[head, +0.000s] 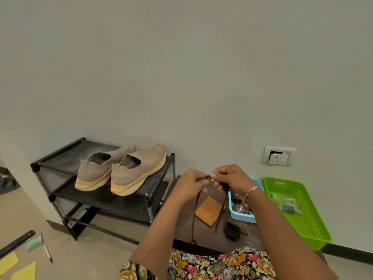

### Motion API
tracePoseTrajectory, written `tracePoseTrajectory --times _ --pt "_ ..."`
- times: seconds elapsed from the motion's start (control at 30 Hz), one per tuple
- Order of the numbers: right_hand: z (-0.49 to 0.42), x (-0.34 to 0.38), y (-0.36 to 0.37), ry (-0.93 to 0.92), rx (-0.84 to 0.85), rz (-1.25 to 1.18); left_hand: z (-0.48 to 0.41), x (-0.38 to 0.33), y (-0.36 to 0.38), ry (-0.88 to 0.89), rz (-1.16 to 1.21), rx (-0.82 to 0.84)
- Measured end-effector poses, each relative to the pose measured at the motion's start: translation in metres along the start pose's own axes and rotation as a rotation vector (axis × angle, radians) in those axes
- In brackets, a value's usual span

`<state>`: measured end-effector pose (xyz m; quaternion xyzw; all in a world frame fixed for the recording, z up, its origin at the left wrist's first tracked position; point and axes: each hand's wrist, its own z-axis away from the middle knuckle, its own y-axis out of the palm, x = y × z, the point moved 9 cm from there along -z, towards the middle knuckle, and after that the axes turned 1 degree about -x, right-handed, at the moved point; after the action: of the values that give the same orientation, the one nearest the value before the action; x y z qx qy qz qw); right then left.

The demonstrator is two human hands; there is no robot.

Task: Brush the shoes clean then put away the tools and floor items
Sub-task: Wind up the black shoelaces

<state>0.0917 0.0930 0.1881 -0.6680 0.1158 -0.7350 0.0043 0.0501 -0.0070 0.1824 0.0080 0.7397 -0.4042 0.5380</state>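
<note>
Two tan slip-on shoes (121,170) with yellow soles stand side by side on the top shelf of a black shoe rack (60,152), toes to the wall. My left hand (189,183) and my right hand (228,177) meet above a low dark table (183,229). Both pinch a dark shoelace (196,211) whose two ends hang down to the table. An orange cloth (207,212) lies flat under the hands. A black coiled lace (232,231) sits to its right.
A blue tray (242,216) holding a polish pack stands by my right wrist. A green basket (302,215) with small items sits at the right. On the floor at left lie a pen (48,254), yellow papers (8,262), a green notepad (34,242) and a black bar (16,242).
</note>
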Motion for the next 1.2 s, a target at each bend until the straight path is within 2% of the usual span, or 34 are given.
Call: tracePoseTrajectory --times 0.1,0.17,0.27,0.33,0.37,0.43,0.53,0.6,0.7,0.83,0.97,1.03,1.07,1.13,1.2 --pt "0.007 0.003 -0.01 0.024 -0.005 -0.006 0.0 0.008 -0.035 -0.063 0.021 -0.217" --pt "0.012 0.001 -0.014 0.032 0.004 0.009 -0.002 0.023 -0.052 -0.111 0.117 -0.308" --pt "0.016 -0.009 -0.022 0.05 -0.015 0.006 0.002 0.051 -0.075 -0.273 0.267 -0.502" --pt "0.017 -0.015 -0.026 0.061 -0.035 -0.028 0.009 0.064 -0.087 -0.369 0.235 -0.582" --pt "0.017 -0.016 -0.027 0.063 -0.042 -0.042 0.009 0.066 -0.089 -0.392 0.151 -0.567" --pt "0.017 -0.014 -0.026 0.057 -0.048 -0.055 0.004 0.054 -0.075 -0.325 0.021 -0.397" --pt "0.013 -0.003 -0.014 0.043 -0.021 -0.041 0.0 0.008 -0.023 -0.102 0.092 -0.009" --pt "0.011 0.004 -0.006 0.035 0.002 -0.03 0.004 -0.018 0.002 0.025 0.143 0.155" --pt "0.01 0.01 -0.005 0.032 -0.011 -0.072 -0.001 -0.022 0.001 0.046 0.175 0.098" --pt "0.017 0.005 -0.016 0.083 -0.037 -0.158 -0.001 -0.009 -0.034 -0.04 0.245 -0.188" --pt "0.024 -0.002 -0.016 0.142 0.032 -0.259 -0.003 0.013 -0.056 -0.132 0.465 -0.394" --pt "0.025 -0.001 -0.01 0.149 0.082 -0.351 -0.002 0.019 -0.063 -0.149 0.376 -0.467" --pt "0.026 0.001 -0.008 0.151 0.1 -0.396 -0.002 0.015 -0.062 -0.125 0.269 -0.445" --pt "0.024 0.006 -0.002 0.143 0.128 -0.468 -0.004 -0.005 -0.038 0.012 0.083 -0.25" --pt "0.021 0.012 0.005 0.131 0.149 -0.526 -0.004 -0.026 -0.008 0.117 0.047 -0.053"
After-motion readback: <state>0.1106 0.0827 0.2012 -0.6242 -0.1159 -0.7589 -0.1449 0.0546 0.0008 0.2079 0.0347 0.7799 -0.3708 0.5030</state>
